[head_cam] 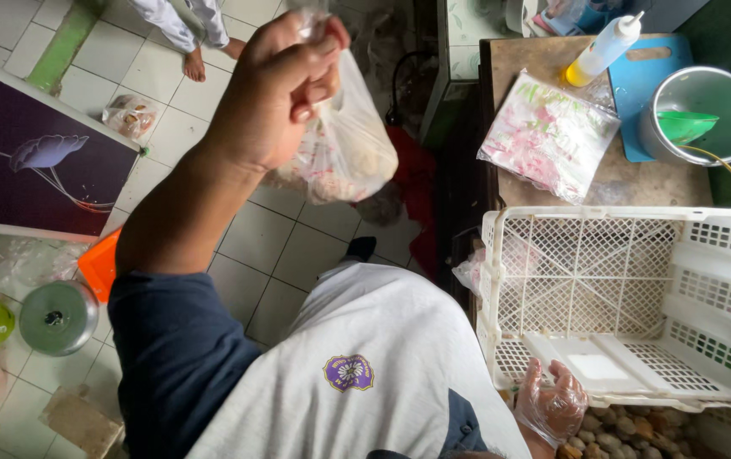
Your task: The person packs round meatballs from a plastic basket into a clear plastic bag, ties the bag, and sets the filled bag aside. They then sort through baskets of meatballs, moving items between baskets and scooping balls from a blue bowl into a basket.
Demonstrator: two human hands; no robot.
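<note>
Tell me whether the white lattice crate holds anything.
Empty: the white crate shows only bare lattice floor and walls. The gloved right hand rests at its near rim.

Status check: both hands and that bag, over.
Left hand raised, pinching the bag shut at its neck. Right hand, gloved, on the crate rim. Bag hangs free over the floor.

A brown wooden table (637, 183), beyond the gloved right hand (552, 408), bears a white crate (620, 297), a printed bag stack (548, 136), a blue board (641, 85), a squeeze bottle (603, 49) and a steel pot (705, 115).
</note>
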